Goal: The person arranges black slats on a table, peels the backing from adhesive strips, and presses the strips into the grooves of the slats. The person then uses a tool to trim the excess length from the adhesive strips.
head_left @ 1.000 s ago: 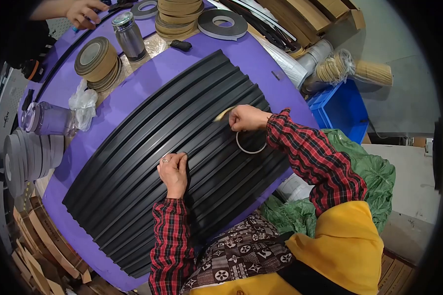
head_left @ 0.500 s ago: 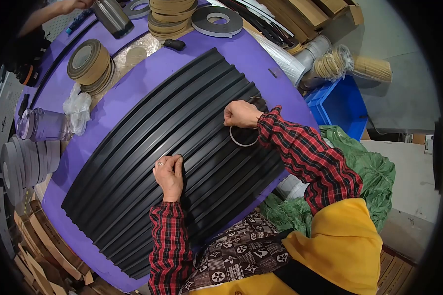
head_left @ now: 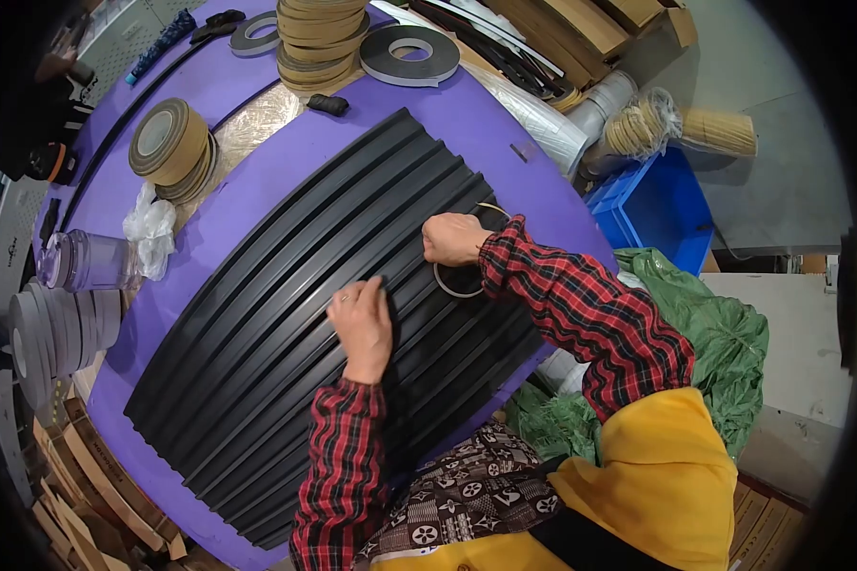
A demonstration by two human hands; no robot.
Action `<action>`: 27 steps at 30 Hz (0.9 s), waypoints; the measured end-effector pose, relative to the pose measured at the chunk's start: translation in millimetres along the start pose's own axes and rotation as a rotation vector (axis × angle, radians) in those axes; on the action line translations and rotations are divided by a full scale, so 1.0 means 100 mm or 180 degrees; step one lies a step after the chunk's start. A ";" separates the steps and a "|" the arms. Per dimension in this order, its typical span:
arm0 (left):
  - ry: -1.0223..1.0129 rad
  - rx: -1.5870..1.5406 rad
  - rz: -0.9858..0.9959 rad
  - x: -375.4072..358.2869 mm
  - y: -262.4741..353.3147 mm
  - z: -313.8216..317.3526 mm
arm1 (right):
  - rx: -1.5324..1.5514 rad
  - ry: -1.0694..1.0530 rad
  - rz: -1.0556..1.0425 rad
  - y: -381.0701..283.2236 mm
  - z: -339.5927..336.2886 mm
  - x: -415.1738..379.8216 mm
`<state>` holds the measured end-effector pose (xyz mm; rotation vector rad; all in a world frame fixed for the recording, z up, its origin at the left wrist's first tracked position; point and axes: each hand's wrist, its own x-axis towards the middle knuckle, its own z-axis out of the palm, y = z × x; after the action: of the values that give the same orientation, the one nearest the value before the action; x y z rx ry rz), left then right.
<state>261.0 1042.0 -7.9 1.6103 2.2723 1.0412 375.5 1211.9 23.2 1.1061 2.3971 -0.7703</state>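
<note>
Black ribbed strips point(head_left: 286, 314) lie side by side on the purple table top point(head_left: 543, 205). Over their middle is my left hand point(head_left: 361, 324), its fingers partly spread and nothing visible in them. My right hand point(head_left: 453, 239) is closed above the strips' right part, with a pale thin ring-shaped roll point(head_left: 459, 289) hanging at its wrist side. Whatever its fingertips pinch is too small to make out.
Tape rolls point(head_left: 169, 143) stand at the upper left, more rolls point(head_left: 324, 38) at the back, with a flat grey roll point(head_left: 409, 55) beside them. A clear jar point(head_left: 90, 260) is at the left, a blue crate point(head_left: 652, 205) at the right. A co-worker's hand point(head_left: 57, 65) shows upper left.
My left hand has moved right and up along the strips, its fingers spreading. My right hand has shifted slightly left. The metal bottle and the co-worker's hand have left the back of the table.
</note>
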 end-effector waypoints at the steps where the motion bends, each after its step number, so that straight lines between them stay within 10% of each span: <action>1: 0.0005 -0.0154 -0.0020 0.11 0.12 0.18 | -0.0091 -0.0093 -0.0002 0.00 -0.01 0.00; 17: -0.0274 -0.0200 -0.0776 0.29 0.20 0.73 | 0.0183 0.0552 -0.0488 0.05 0.10 -0.08; 21: 0.0090 -0.2305 -0.1126 0.22 -0.21 1.06 | 0.1367 0.1446 -0.1116 -0.18 0.01 -0.63; 25: -0.0220 -0.0111 -0.0729 0.32 0.27 0.71 | 0.3567 0.1770 -0.1324 0.21 -0.09 -2.00; 27: -0.0171 -0.1478 -0.0540 0.33 -0.05 0.81 | 0.4402 0.2033 -0.0495 0.58 0.24 -2.83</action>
<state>285.1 1106.3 -62.9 1.2197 1.9035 1.3356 597.2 1067.5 141.6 1.7914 2.2249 -2.6645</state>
